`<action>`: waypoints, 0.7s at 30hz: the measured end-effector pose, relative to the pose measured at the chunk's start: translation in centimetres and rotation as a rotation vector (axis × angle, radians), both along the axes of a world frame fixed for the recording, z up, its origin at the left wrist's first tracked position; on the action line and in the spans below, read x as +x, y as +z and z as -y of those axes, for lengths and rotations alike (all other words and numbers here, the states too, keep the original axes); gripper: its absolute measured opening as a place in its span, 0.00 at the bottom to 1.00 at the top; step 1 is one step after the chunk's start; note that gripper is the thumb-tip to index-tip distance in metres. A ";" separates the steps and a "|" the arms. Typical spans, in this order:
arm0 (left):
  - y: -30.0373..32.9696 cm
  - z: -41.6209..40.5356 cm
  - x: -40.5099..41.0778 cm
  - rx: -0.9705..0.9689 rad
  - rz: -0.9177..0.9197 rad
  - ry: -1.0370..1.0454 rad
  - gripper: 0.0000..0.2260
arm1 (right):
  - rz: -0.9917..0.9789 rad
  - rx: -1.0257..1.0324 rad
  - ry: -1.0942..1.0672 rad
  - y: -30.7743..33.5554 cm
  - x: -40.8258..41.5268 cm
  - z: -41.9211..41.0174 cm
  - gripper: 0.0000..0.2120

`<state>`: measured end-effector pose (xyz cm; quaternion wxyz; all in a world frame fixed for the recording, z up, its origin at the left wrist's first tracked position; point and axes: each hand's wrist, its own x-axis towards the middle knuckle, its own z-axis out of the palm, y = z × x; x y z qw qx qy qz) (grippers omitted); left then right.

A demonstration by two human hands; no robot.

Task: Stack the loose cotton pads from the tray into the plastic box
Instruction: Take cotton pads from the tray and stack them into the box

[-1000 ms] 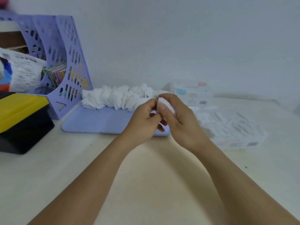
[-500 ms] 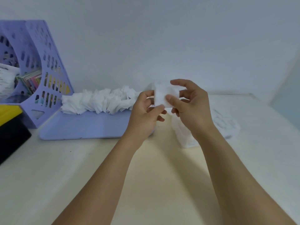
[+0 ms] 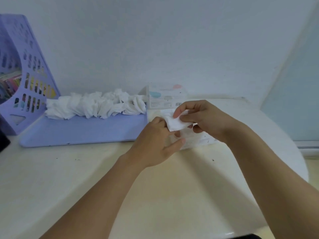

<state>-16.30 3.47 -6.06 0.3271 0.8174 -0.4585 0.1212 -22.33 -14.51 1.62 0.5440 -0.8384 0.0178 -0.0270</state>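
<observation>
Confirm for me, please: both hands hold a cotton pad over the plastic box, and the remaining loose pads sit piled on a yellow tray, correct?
Not quite: the tray is lilac, not yellow, as the head view shows. Both hands, left hand and right hand, do hold a cotton pad over the plastic box.

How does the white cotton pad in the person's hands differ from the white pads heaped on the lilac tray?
The held white cotton pad is single, pinched between left hand and right hand; the heaped white pads are many and untouched. The held one is lifted; the heap lies along the lilac tray. Both are white and soft.
</observation>
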 end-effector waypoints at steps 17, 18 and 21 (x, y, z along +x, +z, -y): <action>-0.4 0.7 0.2 0.140 -0.030 0.022 0.14 | -0.292 -0.688 0.027 1.1 2.8 -1.3 0.11; -0.4 0.6 0.2 0.118 -0.044 0.023 0.12 | -0.287 -0.763 0.036 1.1 2.8 -1.6 0.12; -0.4 0.3 0.1 0.092 -0.034 0.034 0.09 | -0.241 -0.924 0.057 1.2 3.1 -2.4 0.15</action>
